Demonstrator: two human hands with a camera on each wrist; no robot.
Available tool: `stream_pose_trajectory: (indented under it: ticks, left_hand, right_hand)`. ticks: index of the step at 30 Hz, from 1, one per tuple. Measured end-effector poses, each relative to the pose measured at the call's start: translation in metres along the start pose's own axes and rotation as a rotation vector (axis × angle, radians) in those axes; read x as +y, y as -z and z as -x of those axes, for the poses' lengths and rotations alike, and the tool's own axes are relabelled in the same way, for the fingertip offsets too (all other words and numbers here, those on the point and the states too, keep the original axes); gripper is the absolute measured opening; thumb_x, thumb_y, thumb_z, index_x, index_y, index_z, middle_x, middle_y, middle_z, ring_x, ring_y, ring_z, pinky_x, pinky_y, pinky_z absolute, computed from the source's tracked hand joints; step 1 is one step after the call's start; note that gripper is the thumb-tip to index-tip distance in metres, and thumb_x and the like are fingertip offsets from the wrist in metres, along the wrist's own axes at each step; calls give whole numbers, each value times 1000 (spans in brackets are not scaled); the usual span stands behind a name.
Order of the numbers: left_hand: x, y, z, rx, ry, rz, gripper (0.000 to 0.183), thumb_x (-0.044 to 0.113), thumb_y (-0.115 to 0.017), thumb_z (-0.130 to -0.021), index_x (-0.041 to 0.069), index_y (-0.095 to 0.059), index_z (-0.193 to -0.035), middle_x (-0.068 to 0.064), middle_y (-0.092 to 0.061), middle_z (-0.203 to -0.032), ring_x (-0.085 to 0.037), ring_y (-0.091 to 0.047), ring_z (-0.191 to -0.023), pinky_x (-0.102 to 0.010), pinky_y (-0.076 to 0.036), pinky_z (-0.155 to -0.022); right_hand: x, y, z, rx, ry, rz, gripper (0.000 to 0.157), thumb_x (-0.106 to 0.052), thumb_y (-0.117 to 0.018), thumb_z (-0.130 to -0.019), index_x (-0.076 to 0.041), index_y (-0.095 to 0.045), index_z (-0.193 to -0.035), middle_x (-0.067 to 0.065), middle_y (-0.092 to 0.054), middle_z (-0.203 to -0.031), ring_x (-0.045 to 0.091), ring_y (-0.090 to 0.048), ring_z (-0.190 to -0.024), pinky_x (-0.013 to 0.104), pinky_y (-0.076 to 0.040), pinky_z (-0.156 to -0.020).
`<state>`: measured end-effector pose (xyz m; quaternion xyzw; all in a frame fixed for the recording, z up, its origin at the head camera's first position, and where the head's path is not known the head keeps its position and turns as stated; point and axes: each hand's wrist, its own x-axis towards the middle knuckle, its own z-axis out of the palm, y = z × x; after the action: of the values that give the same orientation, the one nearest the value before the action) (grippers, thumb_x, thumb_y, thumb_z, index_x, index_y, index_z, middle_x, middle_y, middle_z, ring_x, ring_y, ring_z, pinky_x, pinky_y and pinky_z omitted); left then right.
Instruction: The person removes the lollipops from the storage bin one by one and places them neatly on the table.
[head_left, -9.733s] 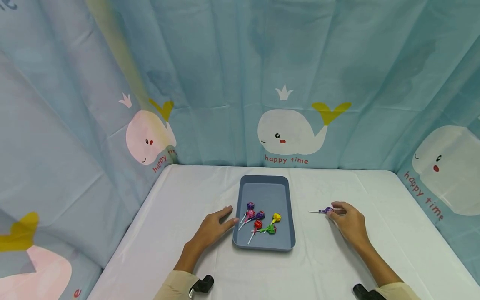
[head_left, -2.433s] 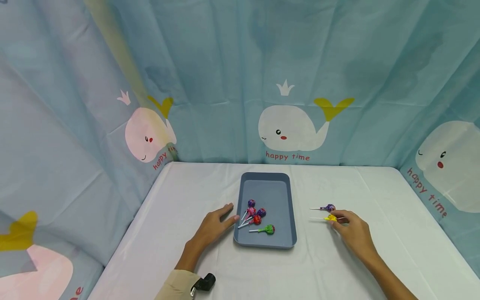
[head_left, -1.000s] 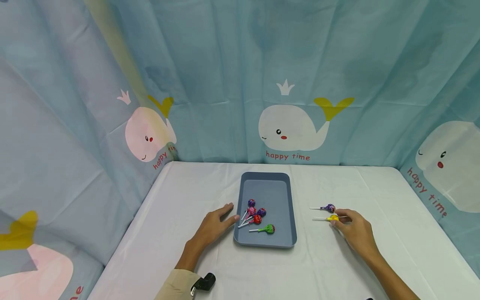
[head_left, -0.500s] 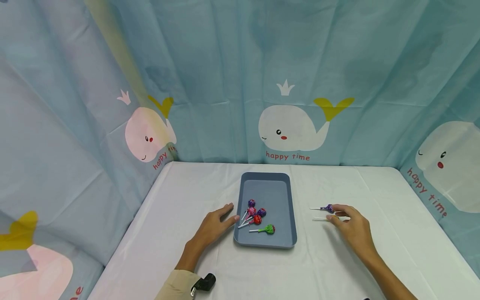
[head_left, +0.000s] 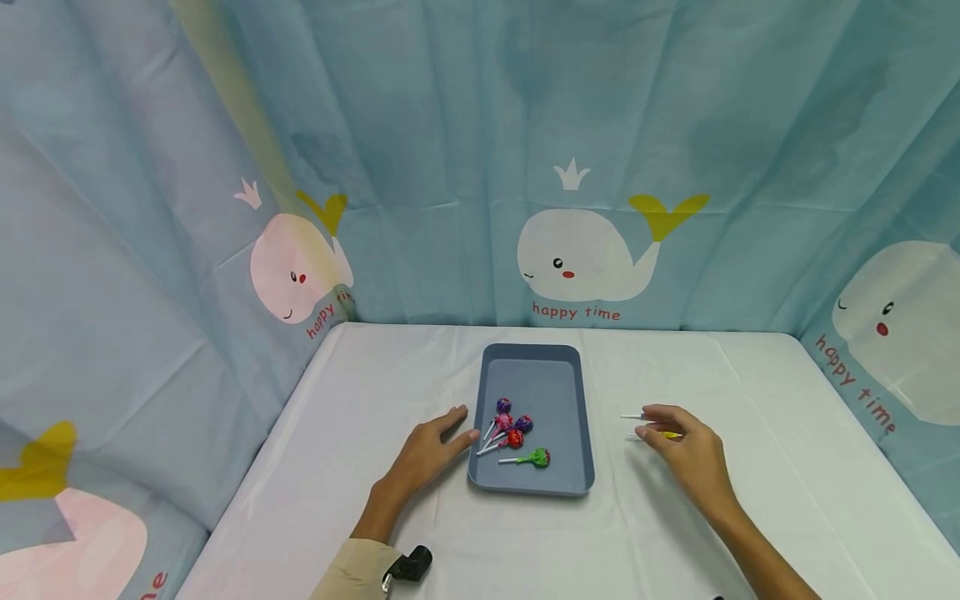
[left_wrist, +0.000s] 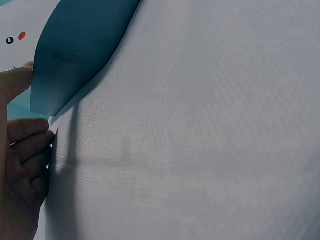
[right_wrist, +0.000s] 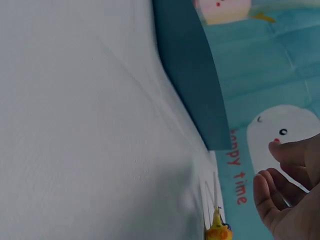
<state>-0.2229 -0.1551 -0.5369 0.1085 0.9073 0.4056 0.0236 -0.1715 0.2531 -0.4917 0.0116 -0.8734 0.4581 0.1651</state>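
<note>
My left hand rests beside the blue-grey tray, its thumb at the left wall and its fingers relaxed. Inside the tray lie several wrapped lollipops, among them a green lollipop and a red lollipop. To the right of the tray, my right hand hovers over two lollipops on the white cloth, thumb and fingers apart with nothing between them in the right wrist view. One is a yellow lollipop; the other is a purple lollipop, mostly hidden behind the fingers in the head view, its white stick pointing left.
A white cloth covers the table. Behind and at both sides hangs a blue curtain printed with whales. A small black wrist camera sits at the left sleeve.
My right hand has let go of the yellow lollipop and moved left over both lollipops, now covering the purple head. My left hand and the tray have stayed put.
</note>
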Motion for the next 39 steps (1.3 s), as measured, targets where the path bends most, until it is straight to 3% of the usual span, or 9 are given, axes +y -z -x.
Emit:
stream_pose_trajectory:
  ticks: [12, 23, 28, 39]
  left_hand:
    - [0, -1, 1, 1, -1, -13, 75, 59, -68, -99, 12, -55, -156, -10, -53, -160, -32, -45, -152, -56, -34, -127]
    - [1, 0, 0, -6, 19, -17, 76, 61, -67, -99, 14, -54, -157, -8, -51, -161, -31, -44, -153, -55, -33, -128]
    - [0, 0, 0, -4, 24, -12, 76, 61, -66, -99, 14, -54, -157, -8, -51, -162, -32, -44, -153, -56, -33, -127]
    - [0, 0, -1, -4, 17, -9, 76, 61, -67, -99, 13, -54, -157, -9, -52, -161, -32, -44, -153, -56, -33, -127]
  right_hand:
    - [-12, -17, 1, -56, -12, -79, 30, -21, -84, -94, -12, -76, -122, 11, -78, -117, 0, -73, -93, 9, -56, -81]
    - [-26, -32, 3, -129, -37, -194, 34, -19, -84, -93, -6, -75, -123, 18, -77, -119, 10, -76, -96, 14, -59, -84]
    - [-31, -41, 5, -156, -44, -232, 36, -16, -84, -94, -1, -74, -125, 16, -76, -120, 9, -75, -99, 15, -60, -85]
    - [-40, -56, 7, -175, -71, -180, 37, -13, -84, -93, -4, -73, -128, 12, -76, -123, 23, -75, -107, 13, -58, -88]
